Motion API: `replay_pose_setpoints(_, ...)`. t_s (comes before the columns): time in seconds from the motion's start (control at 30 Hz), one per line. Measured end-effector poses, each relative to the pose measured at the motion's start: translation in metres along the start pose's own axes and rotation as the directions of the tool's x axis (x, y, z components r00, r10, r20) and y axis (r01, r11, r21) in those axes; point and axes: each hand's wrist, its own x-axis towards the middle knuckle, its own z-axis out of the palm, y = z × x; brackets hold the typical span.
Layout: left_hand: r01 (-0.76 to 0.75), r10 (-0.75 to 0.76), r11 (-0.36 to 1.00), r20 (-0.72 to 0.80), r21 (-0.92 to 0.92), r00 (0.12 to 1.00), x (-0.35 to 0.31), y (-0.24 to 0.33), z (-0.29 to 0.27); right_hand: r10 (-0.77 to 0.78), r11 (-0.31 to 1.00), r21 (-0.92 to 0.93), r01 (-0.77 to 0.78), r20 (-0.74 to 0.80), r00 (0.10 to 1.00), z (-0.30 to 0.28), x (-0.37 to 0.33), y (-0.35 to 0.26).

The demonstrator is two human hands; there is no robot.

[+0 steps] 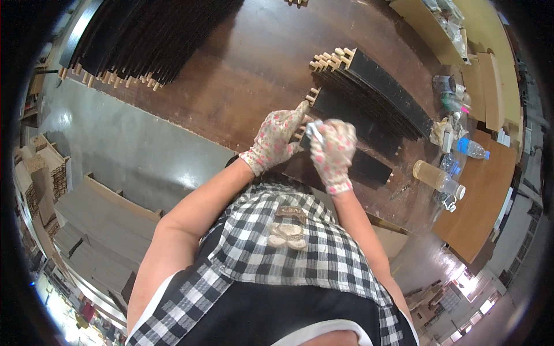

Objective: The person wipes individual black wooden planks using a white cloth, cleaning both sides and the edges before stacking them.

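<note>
My left hand (pixel 277 140), in a white glove with a pink pattern, is at the pegged end of a nearby black board (pixel 370 166). Its thumb and fingers close around that end, partly hiding the light wooden dowels (pixel 298 134). Just to the right, my right hand (pixel 334 144), gloved alike and slightly blurred, is closed on a small whitish cloth (pixel 314 131) above the same board. Another black board (pixel 353 115) lies just beyond. Behind it rests a stack of black boards (pixel 385 86) with dowels sticking out of their left ends.
A large pile of black boards (pixel 144 40) fills the far left of the brown table (pixel 248 75). Along the right stand a bottle of yellowish liquid (pixel 430 176), a blue-labelled water bottle (pixel 472 148) and other clear bottles. Grey panels (pixel 104 230) are stacked at lower left.
</note>
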Motion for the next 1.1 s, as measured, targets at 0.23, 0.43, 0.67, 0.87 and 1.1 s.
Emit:
replay_pose_setpoints(0.23, 0.027, -0.027, 1.0, 0.004, -0.016, 1.0, -0.004, -0.002, -0.001, 0.046, 0.999, 0.015, -0.045, -0.025, 0.999, -0.012, -0.03, 0.024)
replay_pose_setpoints(0.43, -0.005, 0.005, 1.0, 0.019, 0.012, 1.0, 0.001, -0.005, 0.002, -0.117, 0.99, 0.077, 0.115, 0.019, 0.993, -0.004, -0.014, -0.005)
replay_pose_setpoints(0.67, -0.01, 0.01, 1.0, 0.015, -0.024, 1.0, 0.004, -0.001, 0.003, -0.056, 0.998, -0.003, 0.056, -0.05, 0.997, -0.006, -0.016, 0.005)
replay_pose_setpoints(0.87, 0.058, -0.056, 0.998, 0.081, -0.013, 0.995, -0.002, -0.003, 0.004, 0.209, 0.978, -0.004, -0.209, 0.004, 0.978, -0.011, -0.036, 0.027)
replay_pose_setpoints(1.1, 0.027, -0.027, 0.999, 0.012, 0.037, 1.0, 0.001, 0.005, -0.002, 0.059, 0.998, -0.014, -0.058, 0.026, 0.998, -0.007, -0.001, -0.007)
